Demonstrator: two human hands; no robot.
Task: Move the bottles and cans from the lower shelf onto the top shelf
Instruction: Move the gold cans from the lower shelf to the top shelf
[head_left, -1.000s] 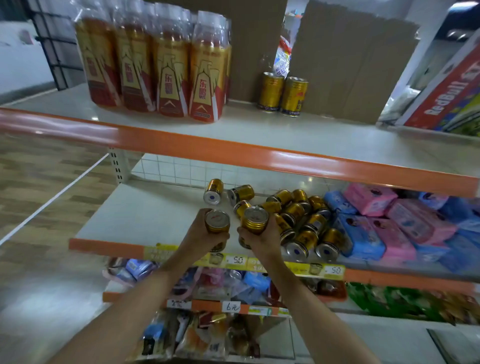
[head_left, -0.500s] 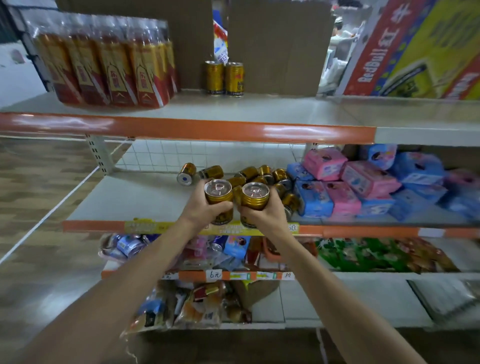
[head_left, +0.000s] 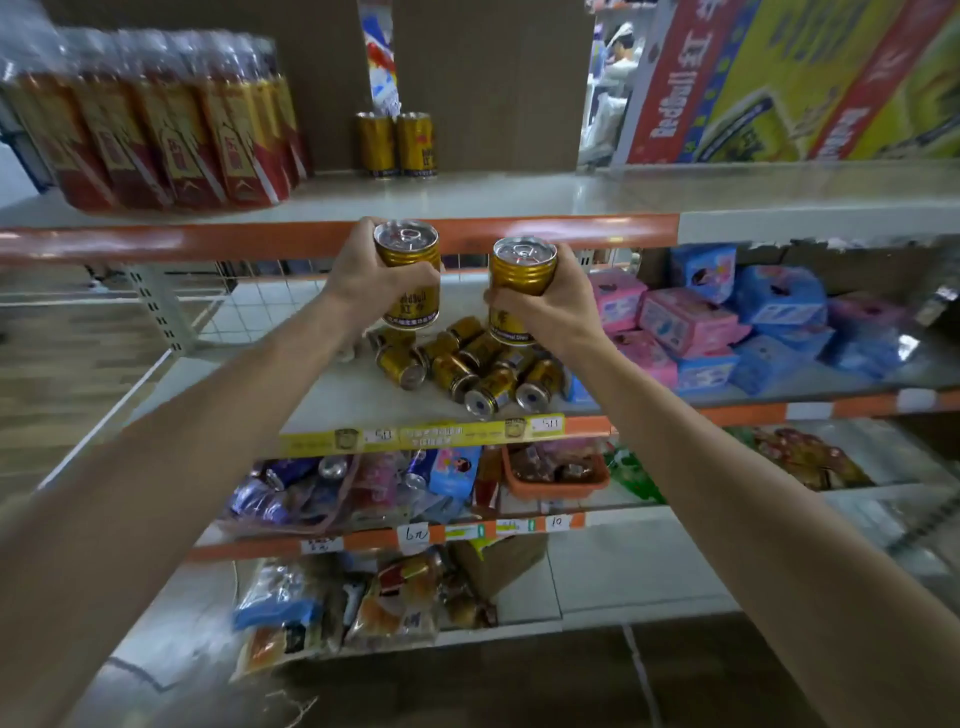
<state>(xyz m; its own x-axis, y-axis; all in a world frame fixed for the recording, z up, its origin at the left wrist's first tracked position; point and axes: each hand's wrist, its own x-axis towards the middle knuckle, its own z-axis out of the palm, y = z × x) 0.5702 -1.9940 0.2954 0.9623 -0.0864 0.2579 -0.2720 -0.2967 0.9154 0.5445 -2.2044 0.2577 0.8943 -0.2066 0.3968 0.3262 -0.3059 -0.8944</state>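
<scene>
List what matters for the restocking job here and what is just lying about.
Job: gold metal can in the left hand; gold metal can in the right hand; loose gold cans lying on the lower shelf; white top shelf.
Lying about: pink and blue soft packets; printed cardboard carton; orange plastic tray.

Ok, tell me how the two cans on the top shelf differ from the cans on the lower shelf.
Pose: the top-shelf cans stand upright; the lower-shelf cans lie on their sides.
Order: the top-shelf cans stand side by side at the back; the lower-shelf cans lie in a loose heap.
Count: the top-shelf cans are two; the lower-shelf cans are many more.
Both are gold cans.
</scene>
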